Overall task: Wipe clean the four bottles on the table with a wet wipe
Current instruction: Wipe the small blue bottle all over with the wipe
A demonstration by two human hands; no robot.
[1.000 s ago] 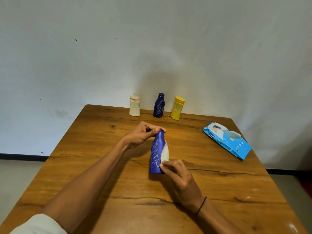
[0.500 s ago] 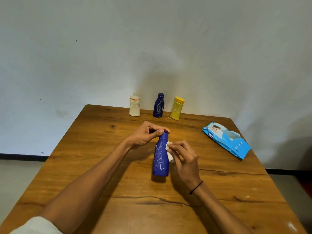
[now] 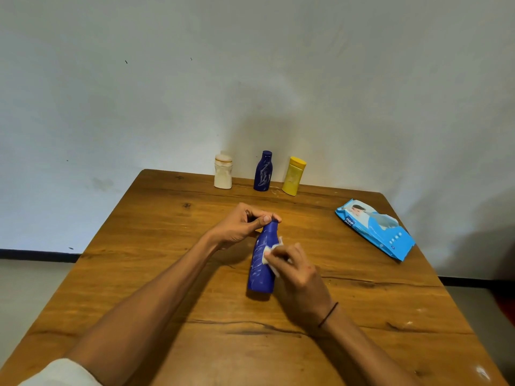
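Bottle (image 3: 262,263) stands mid-table, its cap pinched by the left hand (image 3: 239,227). The right hand (image 3: 298,277) pinches a wipe (image 3: 271,253) against its side; three more bottles (image 3: 262,171) line the far edge.

- A wooden table (image 3: 156,274) with dark grain cracks fills the near scene.
- A plain whitish wall (image 3: 250,79) stands just behind its far edge.
- A dark skirting strip (image 3: 36,253) runs along the wall's foot.
- Pale floor (image 3: 25,296) left; possibly reddish at far right.
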